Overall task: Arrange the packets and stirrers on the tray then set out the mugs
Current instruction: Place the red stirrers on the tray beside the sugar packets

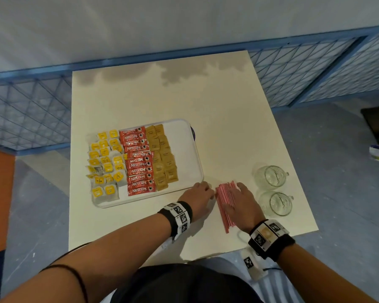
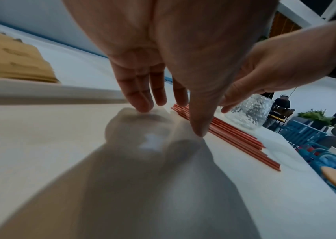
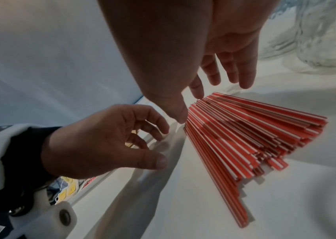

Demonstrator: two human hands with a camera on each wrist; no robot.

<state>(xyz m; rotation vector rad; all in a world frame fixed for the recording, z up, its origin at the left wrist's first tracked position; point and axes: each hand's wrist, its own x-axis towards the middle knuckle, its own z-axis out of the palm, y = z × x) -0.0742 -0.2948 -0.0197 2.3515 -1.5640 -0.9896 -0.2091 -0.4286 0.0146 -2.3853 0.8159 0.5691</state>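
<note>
Red-and-white stirrers loose in a fan on the desk, just right of the tray of packets. Right hand flat over the stirrers, fingers spread wide. Left hand between tray and stirrers, loosely curled, holding nothing. Two glass mugs right of the stirrers.

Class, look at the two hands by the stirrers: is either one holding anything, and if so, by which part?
Nothing is held. The left hand and right hand are open beside and over the stirrers, which lie on the table.
</note>
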